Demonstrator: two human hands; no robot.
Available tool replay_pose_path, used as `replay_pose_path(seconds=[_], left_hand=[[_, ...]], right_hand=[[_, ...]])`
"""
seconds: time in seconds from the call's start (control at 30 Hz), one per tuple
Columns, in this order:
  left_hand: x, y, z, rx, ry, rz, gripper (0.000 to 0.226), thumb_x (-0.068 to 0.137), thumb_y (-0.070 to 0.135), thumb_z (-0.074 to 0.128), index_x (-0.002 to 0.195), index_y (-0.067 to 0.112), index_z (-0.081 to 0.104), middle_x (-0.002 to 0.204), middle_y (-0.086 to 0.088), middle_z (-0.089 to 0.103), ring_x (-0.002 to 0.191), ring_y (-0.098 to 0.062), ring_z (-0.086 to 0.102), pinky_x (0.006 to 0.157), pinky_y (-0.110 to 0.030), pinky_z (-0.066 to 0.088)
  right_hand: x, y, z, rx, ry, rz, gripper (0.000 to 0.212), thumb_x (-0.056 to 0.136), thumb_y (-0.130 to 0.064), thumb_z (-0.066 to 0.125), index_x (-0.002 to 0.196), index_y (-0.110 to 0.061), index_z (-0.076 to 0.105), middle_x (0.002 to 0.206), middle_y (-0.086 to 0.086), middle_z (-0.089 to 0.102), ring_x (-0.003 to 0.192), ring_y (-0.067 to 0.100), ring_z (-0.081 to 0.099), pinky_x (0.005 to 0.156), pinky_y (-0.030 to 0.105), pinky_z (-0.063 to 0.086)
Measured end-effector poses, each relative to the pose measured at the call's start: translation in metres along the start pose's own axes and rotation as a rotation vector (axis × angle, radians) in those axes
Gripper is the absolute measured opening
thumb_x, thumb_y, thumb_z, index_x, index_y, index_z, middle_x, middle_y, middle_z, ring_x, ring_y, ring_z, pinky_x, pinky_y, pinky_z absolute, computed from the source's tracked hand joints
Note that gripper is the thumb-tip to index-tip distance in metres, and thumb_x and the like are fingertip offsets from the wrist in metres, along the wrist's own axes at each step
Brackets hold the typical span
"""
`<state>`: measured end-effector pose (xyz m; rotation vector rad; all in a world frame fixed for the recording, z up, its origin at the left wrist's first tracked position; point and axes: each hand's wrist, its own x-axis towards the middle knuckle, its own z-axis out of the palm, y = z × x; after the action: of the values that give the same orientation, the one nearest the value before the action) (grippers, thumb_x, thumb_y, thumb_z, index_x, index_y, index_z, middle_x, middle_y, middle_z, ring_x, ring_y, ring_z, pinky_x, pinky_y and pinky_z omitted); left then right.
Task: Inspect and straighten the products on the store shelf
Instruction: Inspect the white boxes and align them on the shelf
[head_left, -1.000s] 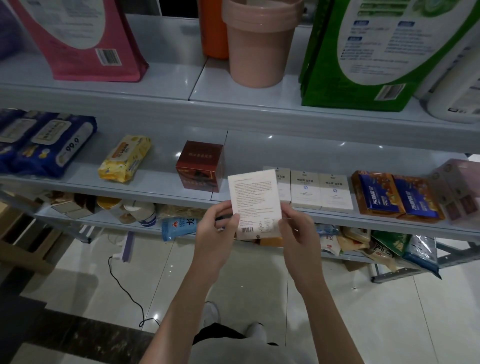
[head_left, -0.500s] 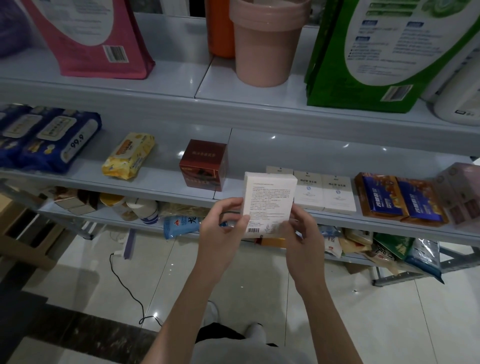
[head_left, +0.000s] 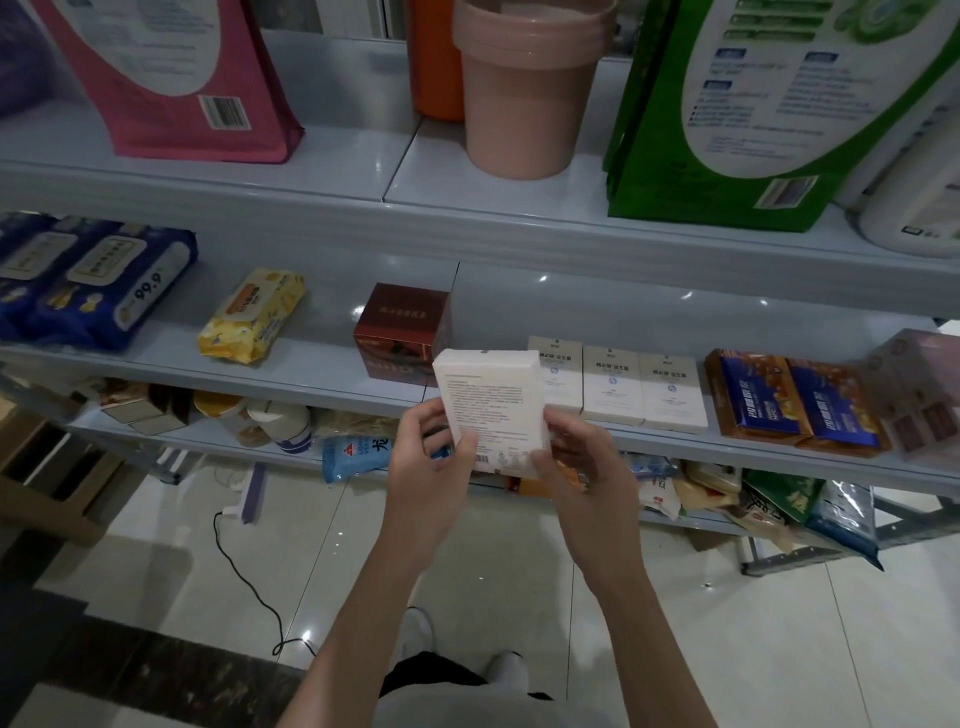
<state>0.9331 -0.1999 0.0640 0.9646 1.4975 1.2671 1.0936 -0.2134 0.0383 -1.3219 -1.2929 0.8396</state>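
I hold a white box (head_left: 491, 402) in front of the middle shelf (head_left: 322, 387), its printed back and barcode toward me. My left hand (head_left: 428, 478) grips its lower left edge and my right hand (head_left: 582, 467) grips its lower right edge. Behind it on the shelf stands a row of matching white boxes (head_left: 618, 384), with a dark red box (head_left: 402, 327) to their left. The held box tilts its top away from me, so its top face shows.
Blue wipe packs (head_left: 98, 283) and a yellow pack (head_left: 252, 317) lie on the left of the middle shelf, orange-blue boxes (head_left: 795, 402) on the right. A pink bucket (head_left: 524, 88), a pink bag and a green bag (head_left: 769, 104) stand above. A cable (head_left: 244, 577) runs over the floor.
The white box has moved right and closer to the shelf row, tipping so its top face shows. Both hands stayed on its lower edges.
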Motion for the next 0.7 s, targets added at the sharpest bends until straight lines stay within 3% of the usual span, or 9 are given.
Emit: replay_pose_path(seconds=[0.23,0.37,0.43,0.53,0.6,0.7], left_hand=[[0.0,0.001,-0.004,0.023,-0.016,0.025,0.041,0.095,-0.003,0.062,0.127,0.021,0.055,0.118,0.011,0.066,0.102,0.003,0.067,0.075,-0.011,0.054],[0.001,0.002,-0.006,-0.04,-0.009,0.0,0.037,0.095,-0.002,0.063,0.125,0.018,0.059,0.114,0.004,0.072,0.103,-0.009,0.07,0.08,-0.018,0.057],[0.001,0.004,-0.006,-0.075,-0.005,-0.025,0.03,0.095,0.001,0.065,0.118,0.019,0.063,0.11,0.004,0.074,0.099,-0.01,0.072,0.078,-0.02,0.058],[0.001,0.007,-0.007,-0.088,-0.025,-0.058,0.028,0.097,0.006,0.063,0.119,0.022,0.067,0.112,0.007,0.074,0.102,-0.01,0.072,0.077,-0.023,0.058],[0.0,0.009,-0.008,-0.102,-0.05,-0.079,0.029,0.1,0.008,0.059,0.121,0.023,0.07,0.115,0.007,0.075,0.107,-0.013,0.071,0.084,-0.03,0.059],[0.0,0.013,-0.009,-0.106,-0.098,-0.108,0.035,0.102,0.007,0.054,0.126,0.026,0.07,0.121,0.007,0.073,0.116,-0.017,0.068,0.095,-0.041,0.058]], right_hand=[[0.0,-0.001,0.002,0.075,-0.06,0.004,0.046,0.094,0.005,0.066,0.136,-0.014,0.062,0.136,0.007,0.059,0.119,0.019,0.067,0.095,0.04,0.06],[0.0,-0.006,0.0,0.128,-0.008,0.058,0.049,0.095,0.007,0.064,0.133,-0.024,0.06,0.139,0.006,0.06,0.107,0.015,0.071,0.083,0.027,0.061],[0.0,-0.012,-0.001,0.187,0.013,0.096,0.044,0.096,0.005,0.063,0.131,-0.02,0.06,0.132,0.0,0.068,0.102,0.012,0.073,0.074,0.022,0.06],[0.001,-0.018,-0.005,0.312,0.04,0.177,0.032,0.098,0.002,0.062,0.127,-0.012,0.064,0.105,-0.023,0.076,0.091,0.001,0.073,0.07,0.02,0.059],[0.002,-0.018,-0.006,0.359,0.072,0.214,0.028,0.099,-0.002,0.062,0.125,-0.011,0.068,0.109,-0.023,0.075,0.097,0.001,0.072,0.073,0.02,0.059],[0.003,-0.015,-0.007,0.354,0.133,0.255,0.025,0.103,-0.013,0.06,0.124,-0.018,0.072,0.127,-0.009,0.072,0.117,0.012,0.068,0.086,0.03,0.061]])
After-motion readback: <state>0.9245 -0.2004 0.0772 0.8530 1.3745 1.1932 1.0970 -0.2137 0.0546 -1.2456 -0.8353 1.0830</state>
